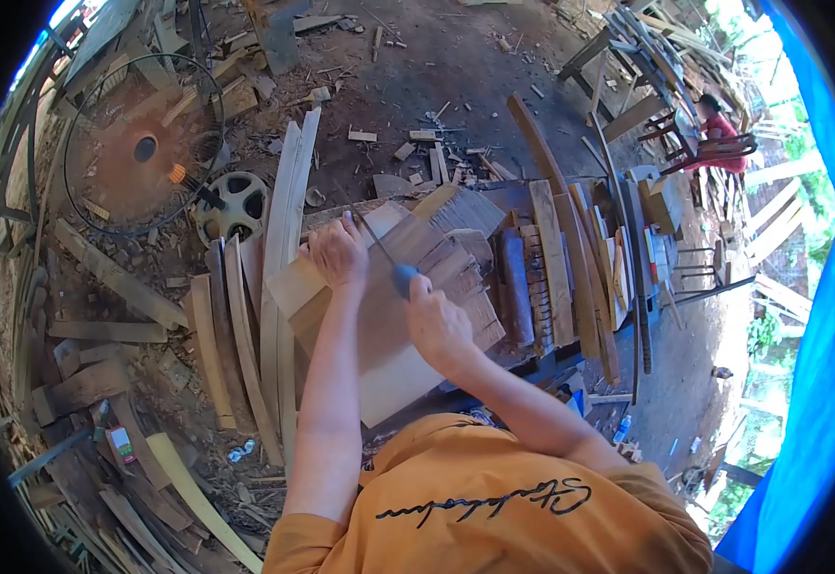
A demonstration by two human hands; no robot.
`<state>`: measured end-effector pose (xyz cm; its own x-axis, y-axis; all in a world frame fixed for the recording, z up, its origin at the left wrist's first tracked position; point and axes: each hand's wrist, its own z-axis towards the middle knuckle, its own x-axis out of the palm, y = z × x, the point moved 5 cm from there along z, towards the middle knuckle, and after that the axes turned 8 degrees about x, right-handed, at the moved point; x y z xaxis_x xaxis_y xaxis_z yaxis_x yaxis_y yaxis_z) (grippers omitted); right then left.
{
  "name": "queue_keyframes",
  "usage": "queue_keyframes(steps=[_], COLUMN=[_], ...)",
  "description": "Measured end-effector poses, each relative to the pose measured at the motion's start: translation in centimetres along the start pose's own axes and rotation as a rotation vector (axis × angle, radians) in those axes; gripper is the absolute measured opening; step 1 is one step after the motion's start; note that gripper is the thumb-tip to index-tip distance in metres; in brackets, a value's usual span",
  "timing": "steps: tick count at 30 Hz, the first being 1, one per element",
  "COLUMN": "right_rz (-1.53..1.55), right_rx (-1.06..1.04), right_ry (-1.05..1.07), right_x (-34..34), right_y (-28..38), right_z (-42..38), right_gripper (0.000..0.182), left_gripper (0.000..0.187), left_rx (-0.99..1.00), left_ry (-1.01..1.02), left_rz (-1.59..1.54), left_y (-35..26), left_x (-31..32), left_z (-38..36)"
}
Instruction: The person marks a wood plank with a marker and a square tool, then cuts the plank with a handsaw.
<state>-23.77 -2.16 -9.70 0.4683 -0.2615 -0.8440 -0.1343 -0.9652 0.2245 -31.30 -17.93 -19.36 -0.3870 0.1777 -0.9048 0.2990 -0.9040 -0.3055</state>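
My right hand (434, 320) is closed around the blue-grey handle (404, 278) of a tool with a thin dark blade (375, 237). The blade points up and left, over the far part of a wide wooden board (360, 316). On the board's upper left part lies my left hand (337, 252), fingers bent near the blade's tip; whether they hold the board or the blade tip is too small to tell. Just beyond the right hand, rough wood blocks (461, 212) lie beside and under the board.
Long planks (286, 210) stand left of the board, near a wheel hub (236, 206) and a round fan guard (145, 148). More planks (551, 258) and a dark roll (513, 287) lie right. A person in red (719, 129) is at the far right.
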Motion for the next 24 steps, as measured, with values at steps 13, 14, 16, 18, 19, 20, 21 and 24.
queue_keyframes(steps=[13,14,16,18,19,20,21,24], right_rz=[0.09,0.083,0.07,0.017,0.013,0.013,0.009,0.013], right_rx=[-0.046,-0.037,-0.04,-0.103,-0.125,-0.134,-0.141,-0.169], right_ry=[-0.064,-0.031,0.005,-0.063,-0.081,-0.087,-0.102,-0.171], right_x=[1.0,0.8,-0.4,-2.3,-2.9,-3.1,-3.0,-1.4], right_y=[-1.3,-2.9,-4.5,-4.7,-4.5,-4.4,-4.4,-5.9], right_z=[-0.1,-1.8,-3.3,-4.2,-4.3,-4.2,-4.1,-3.1], right_gripper=[0.023,0.025,0.026,0.026,0.027,0.027,0.027,0.027], left_gripper=[0.043,0.043,0.043,0.042,0.042,0.042,0.043,0.046], left_rx=[0.011,-0.006,-0.005,0.01,0.043,0.041,0.035,0.051], left_ry=[-0.077,-0.085,-0.026,-0.037,-0.047,-0.057,-0.01,0.087], left_rz=[-0.032,-0.035,-0.058,-0.08,-0.105,-0.104,-0.084,-0.069], left_y=[0.2,0.1,-0.3,-0.5,-0.7,-0.7,-0.7,-0.5], left_x=[0.0,-0.3,-0.8,-0.7,-0.7,-0.8,-0.6,-0.5], left_z=[-0.2,-0.2,-0.2,-0.5,-0.3,-0.2,-0.3,0.0])
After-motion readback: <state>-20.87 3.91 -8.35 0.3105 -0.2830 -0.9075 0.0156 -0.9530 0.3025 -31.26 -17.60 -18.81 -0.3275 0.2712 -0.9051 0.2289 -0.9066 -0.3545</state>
